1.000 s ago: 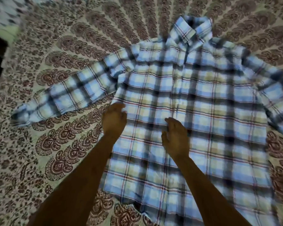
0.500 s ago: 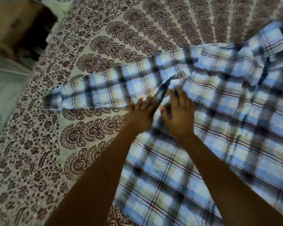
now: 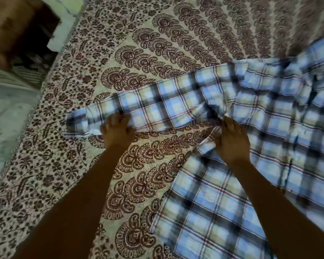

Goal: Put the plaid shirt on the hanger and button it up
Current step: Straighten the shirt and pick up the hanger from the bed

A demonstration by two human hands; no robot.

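Observation:
The blue, cream and black plaid shirt (image 3: 260, 165) lies spread on the patterned bedspread, filling the right half of the head view. Its left sleeve (image 3: 163, 105) stretches out to the left, cuff near the middle left. My left hand (image 3: 116, 131) grips the sleeve's lower edge close to the cuff, fingers curled round the cloth. My right hand (image 3: 232, 141) lies on the shirt at the armpit, fingers bent and bunching the fabric there. No hanger is in view. The collar is cut off at the right edge.
The bedspread (image 3: 138, 53), cream with dark red floral motifs, covers the bed. The bed's left edge runs down the left side, with a pale floor (image 3: 6, 116) beyond it. A brown blurred object (image 3: 9, 28) sits at the top left corner.
My left hand has slid left along the sleeve from the armpit to near the cuff. My right hand stays at the armpit. The view has shifted slightly left.

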